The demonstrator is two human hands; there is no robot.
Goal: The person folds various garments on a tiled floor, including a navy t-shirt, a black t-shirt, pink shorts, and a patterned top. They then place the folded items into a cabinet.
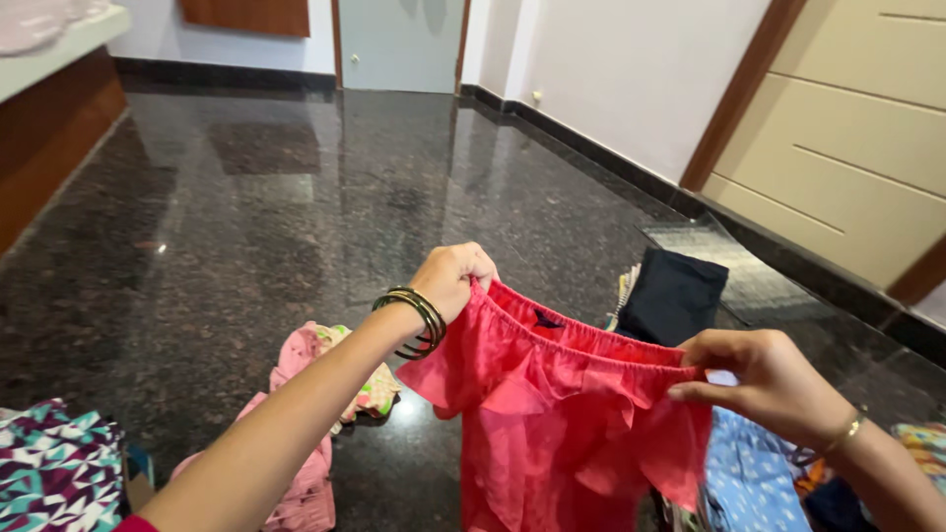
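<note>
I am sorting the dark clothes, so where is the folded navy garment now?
In the head view, the folded navy garment lies on the dark floor right of centre, just behind the red ruffled garment, above the right hand.

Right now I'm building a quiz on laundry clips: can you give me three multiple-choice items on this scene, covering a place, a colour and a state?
1. Where does the dark folded cloth lie?
A. on the floor behind the garment
B. on the counter
C. in the left hand

2. What colour is the garment held up?
A. white
B. coral red
C. green

3. How is the garment held?
A. crumpled in one fist
B. lying flat on the floor
C. stretched by its waistband between both hands

Answers: 1 A, it sits on the black floor past the waistband. 2 B, its ruffled cloth is coral red. 3 C, the left hand and right hand each pinch one end.
</note>
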